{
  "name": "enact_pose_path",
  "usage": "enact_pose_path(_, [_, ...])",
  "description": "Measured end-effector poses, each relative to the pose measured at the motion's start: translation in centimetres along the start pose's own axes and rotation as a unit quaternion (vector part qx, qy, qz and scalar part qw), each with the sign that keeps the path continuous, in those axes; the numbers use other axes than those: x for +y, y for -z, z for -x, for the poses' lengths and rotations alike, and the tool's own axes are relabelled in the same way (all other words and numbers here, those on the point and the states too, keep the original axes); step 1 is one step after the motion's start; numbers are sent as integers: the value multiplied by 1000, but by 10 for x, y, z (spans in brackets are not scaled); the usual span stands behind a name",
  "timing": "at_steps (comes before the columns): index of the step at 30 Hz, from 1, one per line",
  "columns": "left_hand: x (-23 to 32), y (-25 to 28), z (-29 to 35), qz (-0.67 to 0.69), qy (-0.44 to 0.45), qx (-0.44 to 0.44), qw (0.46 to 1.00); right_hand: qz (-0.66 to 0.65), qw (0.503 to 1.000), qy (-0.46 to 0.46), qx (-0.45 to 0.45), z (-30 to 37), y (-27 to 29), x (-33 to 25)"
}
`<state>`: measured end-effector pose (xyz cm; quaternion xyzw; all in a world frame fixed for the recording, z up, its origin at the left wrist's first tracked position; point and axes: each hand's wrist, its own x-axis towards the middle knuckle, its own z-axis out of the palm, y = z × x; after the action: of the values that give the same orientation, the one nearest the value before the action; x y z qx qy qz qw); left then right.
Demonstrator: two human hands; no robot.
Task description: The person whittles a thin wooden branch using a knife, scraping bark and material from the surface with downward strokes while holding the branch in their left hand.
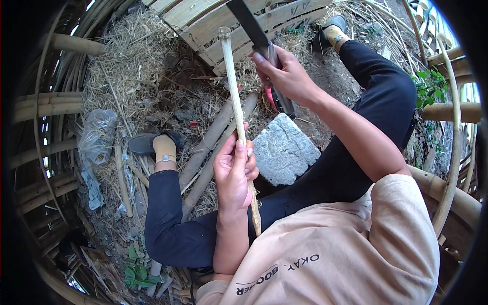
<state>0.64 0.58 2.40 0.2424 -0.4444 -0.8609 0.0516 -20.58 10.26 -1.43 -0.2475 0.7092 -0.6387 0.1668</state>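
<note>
My left hand [235, 170] is closed around a pale, peeled wooden stick [232, 81]. The stick points up and away from me, with a knobby far end and a near end close to my shirt. My right hand [284, 73] grips a large knife [249, 25] with a broad dark blade, which points away to the upper left. The blade is beside the upper part of the stick, apart from it. Below my right fist, a long grey piece in line with the knife shows, probably its handle. Next to it lies a red object [270, 99], partly hidden.
A grey stone block [285, 150] lies between my legs. Bamboo poles [206, 145] rest on straw-strewn ground to its left. Ahead stands a slatted wooden crate [213, 28]. A clear plastic bag [97, 136] lies at left. Bamboo walls [460, 112] flank both sides.
</note>
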Motion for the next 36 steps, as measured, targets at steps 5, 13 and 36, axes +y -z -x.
enact_pose_path(5, [0, 4, -1, 0, 1, -10, 1000, 67, 998, 14, -1, 7, 3, -14])
enact_pose_path(13, [2, -1, 1, -2, 7, -24, 1000, 119, 992, 24, -22, 2, 11, -12])
enact_pose_path(36, [-16, -13, 5, -151, -45, 61, 986, 206, 978, 29, -26, 4, 13, -8])
